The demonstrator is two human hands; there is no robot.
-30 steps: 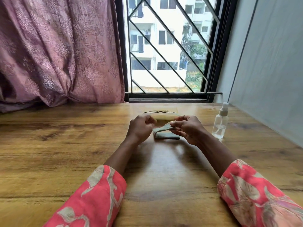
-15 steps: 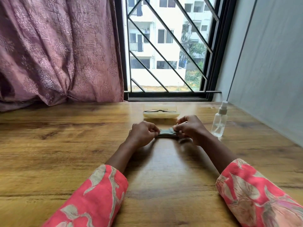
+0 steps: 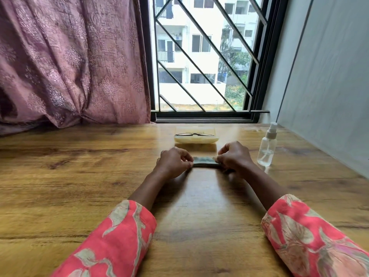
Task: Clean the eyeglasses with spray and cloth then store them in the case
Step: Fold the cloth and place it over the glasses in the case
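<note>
A folded grey-green cloth (image 3: pixel 204 161) lies on the wooden table (image 3: pixel 79 176) between my hands. My left hand (image 3: pixel 174 164) pinches its left end and my right hand (image 3: pixel 234 156) pinches its right end, fingers curled. Just beyond them sits a pale yellow open case (image 3: pixel 196 139) with dark-rimmed eyeglasses (image 3: pixel 192 134) lying in it. A clear spray bottle (image 3: pixel 267 146) with a white nozzle stands upright to the right of my right hand.
A window with a black diagonal grille (image 3: pixel 201 56) stands at the table's far edge. A mauve curtain (image 3: pixel 69 60) hangs at the back left. A grey wall (image 3: pixel 329 86) runs along the table's right side.
The cloth was raised and loosely bunched between my hands; now it lies flat and folded on the table, held at both ends. My hands have moved apart and lowered.
</note>
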